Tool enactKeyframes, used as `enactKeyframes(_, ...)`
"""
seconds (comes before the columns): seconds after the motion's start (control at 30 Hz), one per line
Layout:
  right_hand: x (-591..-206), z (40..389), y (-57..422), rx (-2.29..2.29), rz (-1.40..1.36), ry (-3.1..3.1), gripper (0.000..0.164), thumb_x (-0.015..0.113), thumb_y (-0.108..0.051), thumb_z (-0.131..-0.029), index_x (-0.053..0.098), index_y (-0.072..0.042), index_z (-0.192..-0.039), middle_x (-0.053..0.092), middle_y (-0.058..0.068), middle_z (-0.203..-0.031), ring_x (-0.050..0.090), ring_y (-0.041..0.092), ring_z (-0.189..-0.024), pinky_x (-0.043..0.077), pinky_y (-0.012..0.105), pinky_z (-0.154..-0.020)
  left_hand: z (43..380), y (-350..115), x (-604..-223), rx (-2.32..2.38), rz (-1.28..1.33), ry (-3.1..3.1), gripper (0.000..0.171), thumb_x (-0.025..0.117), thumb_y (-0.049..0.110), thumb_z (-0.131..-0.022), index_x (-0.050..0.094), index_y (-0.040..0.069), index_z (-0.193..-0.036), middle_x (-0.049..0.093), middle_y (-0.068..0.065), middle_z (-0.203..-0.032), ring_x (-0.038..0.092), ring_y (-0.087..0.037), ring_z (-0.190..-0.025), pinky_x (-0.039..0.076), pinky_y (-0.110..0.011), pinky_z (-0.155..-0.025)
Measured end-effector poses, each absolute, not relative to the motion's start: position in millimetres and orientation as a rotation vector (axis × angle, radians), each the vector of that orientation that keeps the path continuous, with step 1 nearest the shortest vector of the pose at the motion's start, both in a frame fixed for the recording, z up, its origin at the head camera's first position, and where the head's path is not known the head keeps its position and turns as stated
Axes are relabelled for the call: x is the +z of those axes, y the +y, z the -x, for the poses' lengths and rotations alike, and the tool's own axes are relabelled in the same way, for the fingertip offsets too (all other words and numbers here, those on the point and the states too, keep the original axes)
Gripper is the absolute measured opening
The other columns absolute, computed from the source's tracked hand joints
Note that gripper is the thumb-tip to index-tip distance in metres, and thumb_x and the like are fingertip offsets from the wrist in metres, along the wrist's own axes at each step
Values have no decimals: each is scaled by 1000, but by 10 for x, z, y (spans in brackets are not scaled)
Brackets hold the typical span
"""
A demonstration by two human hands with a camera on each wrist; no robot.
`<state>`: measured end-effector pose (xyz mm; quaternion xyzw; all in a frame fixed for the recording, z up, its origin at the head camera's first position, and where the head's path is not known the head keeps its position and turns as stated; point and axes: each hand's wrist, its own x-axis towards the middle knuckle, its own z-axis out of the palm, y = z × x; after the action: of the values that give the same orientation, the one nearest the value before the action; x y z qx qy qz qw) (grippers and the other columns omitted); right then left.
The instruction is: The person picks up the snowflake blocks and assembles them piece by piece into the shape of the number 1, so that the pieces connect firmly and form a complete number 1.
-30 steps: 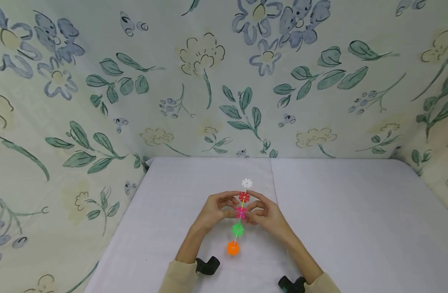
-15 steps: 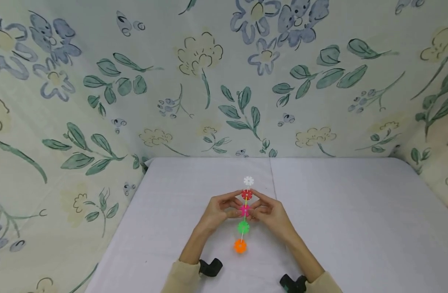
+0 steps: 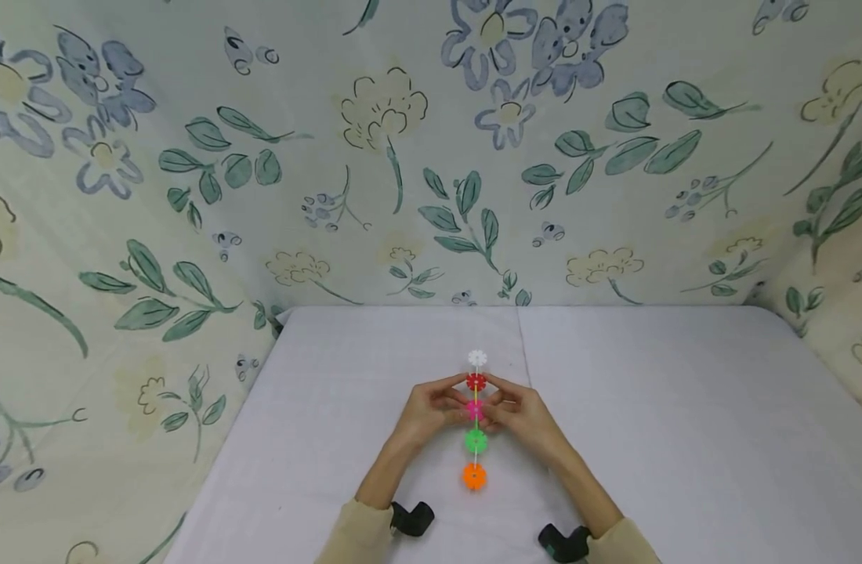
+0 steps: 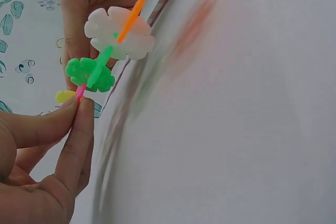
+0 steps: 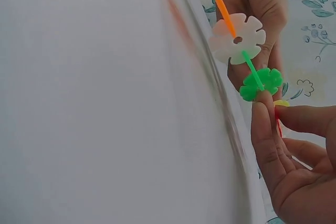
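A chain of interlocking plastic snowflake discs runs front to back between the hands in the head view. Face-on are a white disc [image 3: 477, 358], a red disc [image 3: 476, 381], a pink disc [image 3: 476, 410], a green disc [image 3: 476, 441] and an orange disc [image 3: 475, 476]; others sit edge-on between them. My left hand [image 3: 432, 409] pinches the chain from the left, index tip at the red disc, thumb by the pink one. My right hand [image 3: 521, 412] pinches it likewise from the right. Both wrist views show a white disc [image 4: 105, 24] beyond a green disc [image 5: 261, 83]; fingers hide part of the chain.
A white cloth covers the table [image 3: 657, 423] below the hands. Floral fabric [image 3: 374, 157] hangs behind and at the sides. Black wrist-worn devices are on the left wrist [image 3: 413, 518] and right wrist [image 3: 563, 543].
The chain has swung from a slant to nearly straight front to back, its orange end moving right. Both hands keep their pinch, and the left arm has shifted slightly right.
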<state>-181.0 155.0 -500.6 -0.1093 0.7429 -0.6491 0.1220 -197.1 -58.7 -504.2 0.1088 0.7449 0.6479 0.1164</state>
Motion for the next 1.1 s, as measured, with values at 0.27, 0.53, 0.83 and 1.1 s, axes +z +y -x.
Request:
enactKeyframes(0.27,-5048,1878,1567,-1898,268,2151,64,62,0,-100,37,-1,-159,62,24,-104,75,20,-83,64,31,-78,2078,-555,-5048,1865,-268,2172,56,77,-5,-86,66,9,-139,75,-21,-107,75,-27,-94,59,-29,-87)
enactKeyframes(0.53,-5100,1940,1601,-1897,306,2123,60,58,3,-101,36,6,-157,63,27,-104,74,18,-81,64,31,-78,2101,-503,-5078,1861,-275,2192,57,77,-7,-85,64,2,-140,74,-26,-108,75,-38,-95,61,-39,-88)
enactKeyframes(0.83,-5089,1963,1596,-1898,275,2097,61,60,1,-101,36,7,-156,63,22,-100,74,16,-80,64,29,-76,2138,-486,-5026,1694,-308,2299,54,77,-4,-86,64,0,-138,75,-18,-100,73,-19,-84,59,-26,-76)
enactKeyframes(1.1,-5098,1961,1589,-1877,264,2127,62,61,2,-99,38,3,-157,66,24,-98,74,19,-80,64,30,-75,2120,-490,-4974,1620,-320,2356,54,79,-1,-87,63,0,-139,75,-15,-94,68,-15,-77,51,-20,-69)
